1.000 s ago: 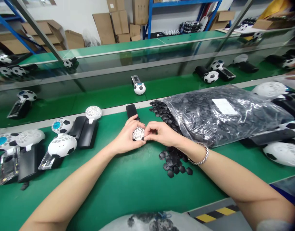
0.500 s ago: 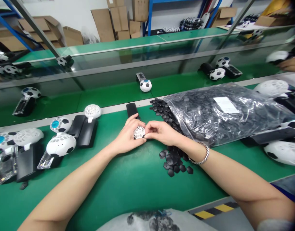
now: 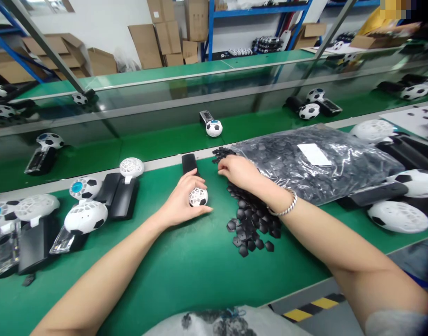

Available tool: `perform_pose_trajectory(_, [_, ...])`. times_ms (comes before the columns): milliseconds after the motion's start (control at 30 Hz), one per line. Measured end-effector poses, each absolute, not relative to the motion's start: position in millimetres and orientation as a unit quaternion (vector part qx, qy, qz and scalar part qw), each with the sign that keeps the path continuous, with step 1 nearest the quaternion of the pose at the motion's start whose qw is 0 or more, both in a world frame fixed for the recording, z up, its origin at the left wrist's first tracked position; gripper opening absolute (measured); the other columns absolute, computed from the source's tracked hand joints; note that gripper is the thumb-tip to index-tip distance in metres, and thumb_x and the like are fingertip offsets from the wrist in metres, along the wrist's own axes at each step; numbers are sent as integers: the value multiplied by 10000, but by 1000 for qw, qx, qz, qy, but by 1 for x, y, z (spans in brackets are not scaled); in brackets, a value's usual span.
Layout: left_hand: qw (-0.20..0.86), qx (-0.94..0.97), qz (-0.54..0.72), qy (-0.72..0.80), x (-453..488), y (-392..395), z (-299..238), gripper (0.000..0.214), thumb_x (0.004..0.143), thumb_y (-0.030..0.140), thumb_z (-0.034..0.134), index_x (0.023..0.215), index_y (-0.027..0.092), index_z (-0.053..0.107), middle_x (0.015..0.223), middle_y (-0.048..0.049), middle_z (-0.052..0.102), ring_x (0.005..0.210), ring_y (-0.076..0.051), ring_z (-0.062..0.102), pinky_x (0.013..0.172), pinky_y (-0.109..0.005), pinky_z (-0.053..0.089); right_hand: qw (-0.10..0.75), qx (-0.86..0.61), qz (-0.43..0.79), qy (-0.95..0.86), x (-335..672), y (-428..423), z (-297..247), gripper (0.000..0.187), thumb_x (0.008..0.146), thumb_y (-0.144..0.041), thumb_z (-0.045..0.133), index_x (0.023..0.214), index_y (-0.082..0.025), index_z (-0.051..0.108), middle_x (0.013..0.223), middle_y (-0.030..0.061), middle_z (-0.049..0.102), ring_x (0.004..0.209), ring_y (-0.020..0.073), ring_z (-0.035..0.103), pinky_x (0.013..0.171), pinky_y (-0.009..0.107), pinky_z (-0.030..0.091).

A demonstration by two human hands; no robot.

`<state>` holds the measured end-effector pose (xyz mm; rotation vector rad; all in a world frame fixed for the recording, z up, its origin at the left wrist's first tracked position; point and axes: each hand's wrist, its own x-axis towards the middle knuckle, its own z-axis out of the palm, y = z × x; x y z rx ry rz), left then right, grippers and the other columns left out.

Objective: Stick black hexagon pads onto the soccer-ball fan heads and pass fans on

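My left hand (image 3: 182, 201) cups a small white ball-shaped shell (image 3: 198, 197) with black patches, resting on the green table. Behind it lies a black handle piece (image 3: 189, 164). My right hand (image 3: 238, 171) has its fingers curled down onto a heap of small black hexagon pieces (image 3: 251, 224) that spill from a clear plastic bag (image 3: 315, 163). What the fingers pinch is hidden. A metal bracelet (image 3: 286, 205) sits on that wrist.
Several white football-shaped fans with black bases (image 3: 84, 217) stand at the left, more at the right (image 3: 397, 217). A conveyor belt (image 3: 154, 140) carries finished football units (image 3: 214, 128). Cardboard boxes (image 3: 158, 37) and blue racks stand behind.
My right hand left the white shell and moved up and right onto the pile of black pieces by the bag's mouth. My left hand keeps hold of the shell.
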<state>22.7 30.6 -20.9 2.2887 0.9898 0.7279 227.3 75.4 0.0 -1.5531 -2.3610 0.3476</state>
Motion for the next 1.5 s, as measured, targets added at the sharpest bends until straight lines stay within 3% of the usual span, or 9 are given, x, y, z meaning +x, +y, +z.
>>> perform_pose_trajectory(133, [260,848,253,387,17,30,-20,392,646,288,699,977,223,498,1244,-90,383,1300,-305,244,1052,-500,272,59,-599,0,-799,232,90,-9,141,830,-224,550,822,-122,646,914,161,589,839,246,565,611,295,415])
perform_pose_trajectory(300, [278,799,227,482,4,33,-13,601,545,262,734,1079,214,461,1240,-104,262,1266,-339,252,1039,-538,273,69,-605,40,-793,234,90,-14,76,789,-239,606,827,-174,612,914,92,581,753,186,569,591,265,397])
perform_pose_trajectory(467, [327,795,210,465,-8,39,-8,540,586,183,674,1090,213,484,1251,-92,285,1259,-293,311,1075,-483,249,163,-541,157,-810,230,76,-10,65,768,-160,595,828,-184,592,738,20,606,674,151,553,605,252,395])
perform_pose_trajectory(600, [355,828,185,394,-14,42,-6,580,611,124,625,1152,256,462,1323,-74,281,1290,-278,285,1060,-477,274,248,-446,235,-827,222,57,-6,115,806,-155,539,889,-181,614,859,34,640,756,143,576,702,265,428])
perform_pose_trajectory(733, [360,830,175,388,-14,42,-4,569,616,107,599,1147,251,456,1332,-76,278,1302,-279,268,1053,-480,282,251,-404,314,-822,214,44,-2,131,813,-163,528,932,-180,579,816,22,647,732,140,592,675,256,447])
perform_pose_trajectory(833, [358,830,173,392,-12,41,-2,556,614,99,592,1135,241,458,1324,-84,283,1306,-279,259,1056,-477,279,238,-377,310,-840,208,41,-2,187,817,-126,505,975,-186,586,897,43,657,811,154,596,733,274,444])
perform_pose_trajectory(1000, [358,823,177,405,-9,39,-3,544,616,107,610,1123,237,465,1324,-86,286,1307,-271,260,1063,-464,274,262,-359,311,-840,203,41,-6,105,819,-134,530,843,-182,621,846,27,646,760,135,580,708,250,435])
perform_pose_trajectory(1267, [340,787,227,463,1,36,-8,432,643,320,699,1029,212,538,1169,-88,437,1212,-270,397,1040,-448,314,300,-367,369,-799,196,42,-14,85,798,-159,568,794,-175,651,775,8,647,706,123,574,678,241,433])
perform_pose_trajectory(1500, [315,773,258,486,7,33,-12,353,671,298,646,990,203,528,1090,-72,481,1166,-256,438,997,-440,355,341,-371,430,-749,190,48,-26,35,745,-177,622,769,-167,646,740,4,627,688,120,565,669,243,437])
